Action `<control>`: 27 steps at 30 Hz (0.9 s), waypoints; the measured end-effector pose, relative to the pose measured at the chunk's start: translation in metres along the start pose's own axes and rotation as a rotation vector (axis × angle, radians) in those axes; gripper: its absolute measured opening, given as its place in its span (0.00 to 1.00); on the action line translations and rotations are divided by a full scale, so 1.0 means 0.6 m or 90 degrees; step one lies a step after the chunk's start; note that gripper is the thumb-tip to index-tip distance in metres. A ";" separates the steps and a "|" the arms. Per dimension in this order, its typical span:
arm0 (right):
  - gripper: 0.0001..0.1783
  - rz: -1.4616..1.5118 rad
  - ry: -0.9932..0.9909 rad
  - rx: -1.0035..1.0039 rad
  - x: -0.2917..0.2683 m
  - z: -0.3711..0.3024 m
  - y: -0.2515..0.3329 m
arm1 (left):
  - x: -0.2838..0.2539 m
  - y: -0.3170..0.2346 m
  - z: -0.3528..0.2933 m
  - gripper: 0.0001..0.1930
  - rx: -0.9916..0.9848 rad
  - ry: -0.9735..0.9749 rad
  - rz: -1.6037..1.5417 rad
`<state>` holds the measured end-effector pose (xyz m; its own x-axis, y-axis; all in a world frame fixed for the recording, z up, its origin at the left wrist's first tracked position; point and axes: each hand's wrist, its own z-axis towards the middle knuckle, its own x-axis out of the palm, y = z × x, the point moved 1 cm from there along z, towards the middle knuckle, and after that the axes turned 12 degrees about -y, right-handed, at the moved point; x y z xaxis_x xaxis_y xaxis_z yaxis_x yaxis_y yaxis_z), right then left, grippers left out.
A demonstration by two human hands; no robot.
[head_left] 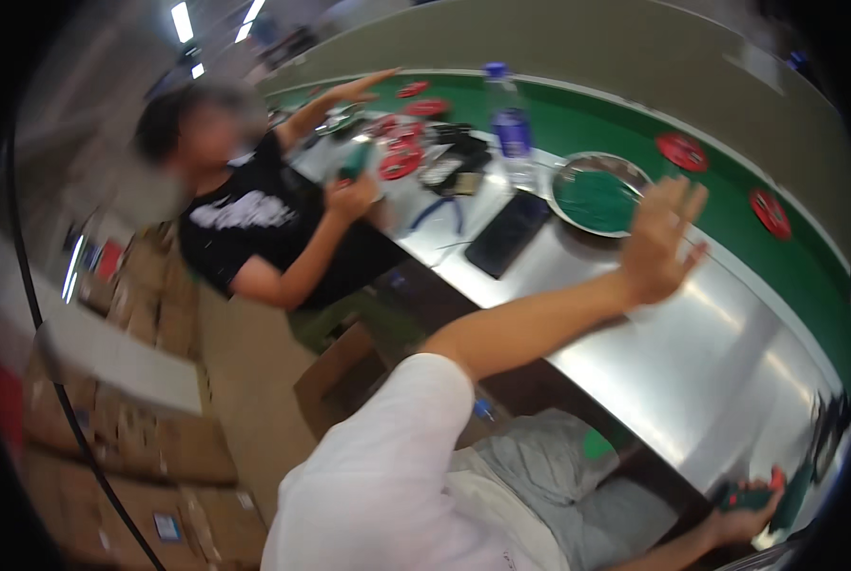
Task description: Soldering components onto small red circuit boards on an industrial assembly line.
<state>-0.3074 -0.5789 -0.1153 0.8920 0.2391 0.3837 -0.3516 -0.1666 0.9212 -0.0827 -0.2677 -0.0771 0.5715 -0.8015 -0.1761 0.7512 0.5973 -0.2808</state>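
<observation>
"Where are the person's own hands?"

"The left hand [666,246] is at the right side of the metal bowl [606,163], wide open, fingers spread, with nothing in it. I can't tell whether it touches the rim."

"And the right hand [753,521]?"

"Well to the right of the bowl and nearer the person, at the far end of the worktop [635,371]. Its fingers are curled about a dark green piece [747,498] with small red spots; it's too blurred to say what that is."

"What's in the bowl?"

"Something green [592,198], spread across the bottom."

"And around it?"

"A clear bottle [513,138] with a blue cap stands just left of the bowl. A dark phone [507,234] lies left of it too, closer to the person. One red disc [682,150] is just beyond the bowl, another [770,213] further to its right."

"Anyone else?"

"A co-worker [254,224] in a black shirt, well left of the bowl, one hand gripping a green object [354,160]."
</observation>
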 end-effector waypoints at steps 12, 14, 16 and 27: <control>0.21 -0.040 0.027 0.007 0.027 -0.010 0.007 | 0.036 0.007 -0.031 0.42 -0.090 0.565 0.166; 0.19 -0.059 0.050 -0.018 0.022 0.004 0.003 | 0.057 0.014 0.004 0.45 -0.113 0.712 0.187; 0.19 -0.077 0.054 -0.009 0.017 0.001 0.014 | 0.092 0.036 0.033 0.46 -0.068 0.746 0.168; 0.21 -0.055 0.029 0.029 0.032 -0.018 0.008 | 0.295 0.219 0.055 0.46 -0.313 0.351 0.487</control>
<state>-0.2951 -0.5651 -0.1028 0.9042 0.2980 0.3060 -0.2594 -0.1860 0.9477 0.1280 -0.3297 -0.1142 0.5145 -0.1934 -0.8354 -0.0308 0.9694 -0.2434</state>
